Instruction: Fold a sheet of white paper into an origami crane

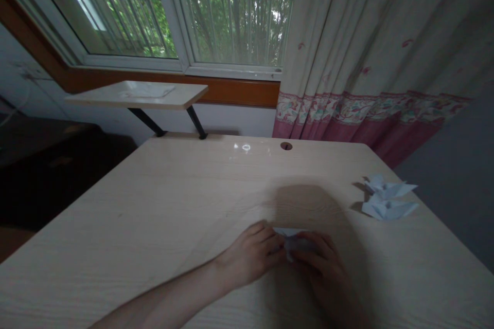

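Note:
Low over the front of the desk, my two hands meet around a small piece of folded white paper (292, 232). My left hand (257, 249) comes in from the lower left, its fingers closed on the paper's left side. From the right, my right hand (320, 262) grips the other side, fingers curled and in shadow. Most of the paper is hidden by the fingers, so its folded shape cannot be made out. To the right lie folded white paper pieces (389, 208) with pointed ends, close together near the desk's right edge.
The pale wooden desk (185, 205) has a round cable hole (286, 146) near its back edge. A raised shelf (177, 102) on black legs stands back left, with white sheets (148, 89) on it. A curtain (347, 61) and a barred window (235, 15) are behind.

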A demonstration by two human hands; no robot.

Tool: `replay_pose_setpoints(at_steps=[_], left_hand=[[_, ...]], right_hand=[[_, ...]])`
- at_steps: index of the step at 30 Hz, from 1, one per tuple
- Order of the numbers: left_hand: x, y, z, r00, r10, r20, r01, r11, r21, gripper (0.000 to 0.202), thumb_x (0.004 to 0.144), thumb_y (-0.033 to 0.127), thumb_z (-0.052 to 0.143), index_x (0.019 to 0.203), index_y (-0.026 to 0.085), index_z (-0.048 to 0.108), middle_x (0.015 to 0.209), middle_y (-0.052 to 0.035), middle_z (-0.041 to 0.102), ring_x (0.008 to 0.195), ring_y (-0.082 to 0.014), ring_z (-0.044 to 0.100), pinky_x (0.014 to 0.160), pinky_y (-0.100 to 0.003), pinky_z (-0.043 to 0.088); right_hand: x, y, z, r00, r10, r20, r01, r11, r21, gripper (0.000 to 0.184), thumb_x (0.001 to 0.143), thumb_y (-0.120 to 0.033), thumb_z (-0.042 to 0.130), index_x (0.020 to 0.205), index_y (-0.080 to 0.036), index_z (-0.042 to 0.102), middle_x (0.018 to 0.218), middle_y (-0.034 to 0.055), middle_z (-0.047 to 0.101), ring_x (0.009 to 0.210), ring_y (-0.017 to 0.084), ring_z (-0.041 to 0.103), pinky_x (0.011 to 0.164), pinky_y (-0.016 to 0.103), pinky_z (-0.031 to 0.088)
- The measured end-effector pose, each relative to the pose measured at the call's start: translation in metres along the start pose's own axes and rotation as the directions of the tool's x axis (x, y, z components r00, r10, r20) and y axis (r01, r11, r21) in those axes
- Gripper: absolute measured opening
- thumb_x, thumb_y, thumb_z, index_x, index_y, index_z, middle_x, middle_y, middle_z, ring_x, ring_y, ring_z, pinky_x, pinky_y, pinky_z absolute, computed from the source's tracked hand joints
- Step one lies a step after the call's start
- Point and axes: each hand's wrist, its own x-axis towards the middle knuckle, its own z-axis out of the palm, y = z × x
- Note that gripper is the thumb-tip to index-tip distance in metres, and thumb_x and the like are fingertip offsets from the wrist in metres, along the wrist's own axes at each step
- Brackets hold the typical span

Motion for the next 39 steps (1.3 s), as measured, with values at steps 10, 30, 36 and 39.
replay_pose_setpoints(at_steps=[10, 30, 36, 39], left_hand=[[0.005, 0.009, -0.001, 0.984, -0.158, 0.087, 0.162, 0.985, -0.051, 0.015, 0.097, 0.021, 0.045, 0.09, 0.017, 0.057, 0.087, -0.0025, 0.059, 0.084, -0.0179, 0.053, 0.079, -0.029, 0.045], [0.012, 0.013, 0.005, 0.832, -0.527, 0.174, 0.553, 0.765, -0.329, 0.007, 0.087, 0.017, 0.061, 0.081, 0.014, 0.06, 0.088, -0.0053, 0.058, 0.085, -0.02, 0.054, 0.075, -0.032, 0.047], [0.016, 0.014, 0.006, 0.806, -0.57, 0.16, 0.585, 0.726, -0.362, 0.008, 0.088, 0.015, 0.059, 0.08, 0.014, 0.061, 0.092, -0.0072, 0.058, 0.089, -0.0212, 0.054, 0.079, -0.035, 0.048], [0.017, 0.013, 0.006, 0.802, -0.577, 0.154, 0.588, 0.715, -0.378, 0.01, 0.087, 0.016, 0.059, 0.077, 0.014, 0.059, 0.09, -0.0068, 0.058, 0.087, -0.0209, 0.054, 0.078, -0.035, 0.048]], right_hand=[[0.006, -0.009, 0.005, 0.992, 0.128, 0.005, -0.128, 0.992, 0.003, 0.021, 0.088, -0.013, 0.044, 0.08, -0.025, 0.059, 0.083, 0.0035, 0.063, 0.077, 0.021, 0.058, 0.07, 0.034, 0.049], [0.006, -0.016, 0.021, 0.974, 0.195, -0.117, -0.227, 0.841, -0.491, 0.058, 0.098, -0.05, 0.011, 0.08, -0.023, 0.059, 0.086, 0.0073, 0.061, 0.083, 0.027, 0.056, 0.072, 0.041, 0.036], [0.006, -0.015, 0.019, 0.953, 0.24, -0.183, -0.292, 0.886, -0.361, 0.059, 0.096, -0.058, 0.015, 0.076, -0.023, 0.058, 0.083, 0.0079, 0.061, 0.078, 0.024, 0.056, 0.069, 0.036, 0.039], [0.007, -0.011, 0.017, 0.948, 0.261, -0.183, -0.306, 0.904, -0.297, 0.059, 0.094, -0.061, 0.019, 0.073, -0.023, 0.058, 0.082, 0.0087, 0.059, 0.076, 0.024, 0.056, 0.069, 0.036, 0.041]])
